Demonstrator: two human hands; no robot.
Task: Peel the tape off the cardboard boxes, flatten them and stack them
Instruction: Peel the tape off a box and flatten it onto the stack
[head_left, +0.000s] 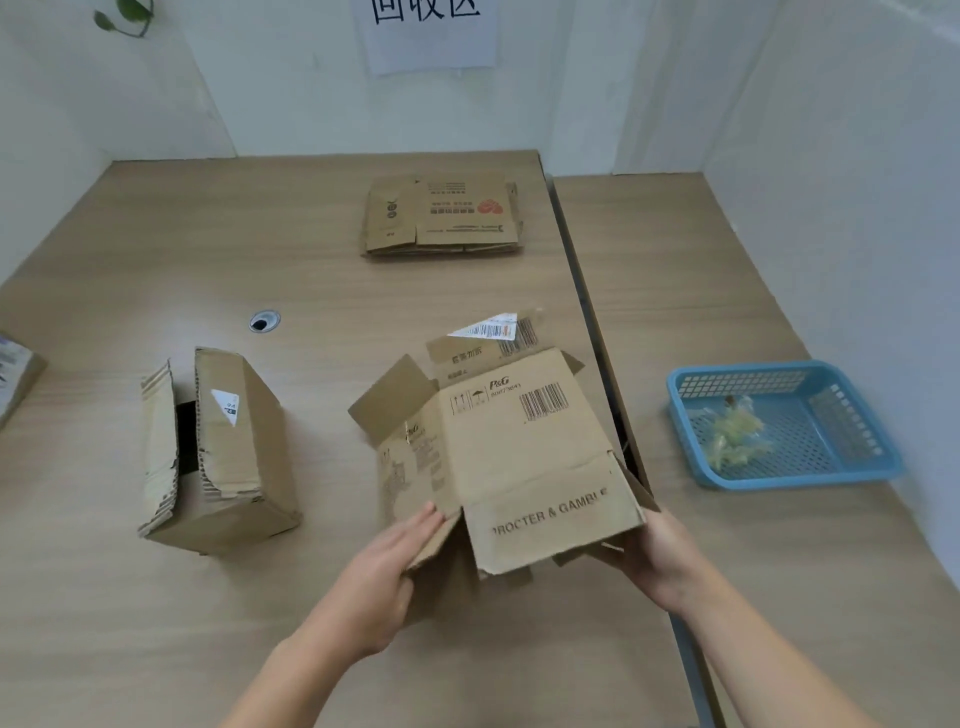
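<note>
Wood-grain tabletop (156, 260) runs up to white walls. On the left hand (384, 571) the fingers (423, 522) lie straight and together, flat against the left side panel of the P&G box (524, 457). The right hand (660, 561) supports the box's right near corner; its fingers are hidden under the cardboard, so I cannot tell how they are set. The box sits between the hands, half collapsed, flaps splayed at both ends. To its left stands another cardboard box (218, 452), its top flaps parted. At the far edge lies a stack of flattened boxes (441, 215). On the right a blue basket (857, 452) holds a wad of peeled tape (735, 434).
</note>
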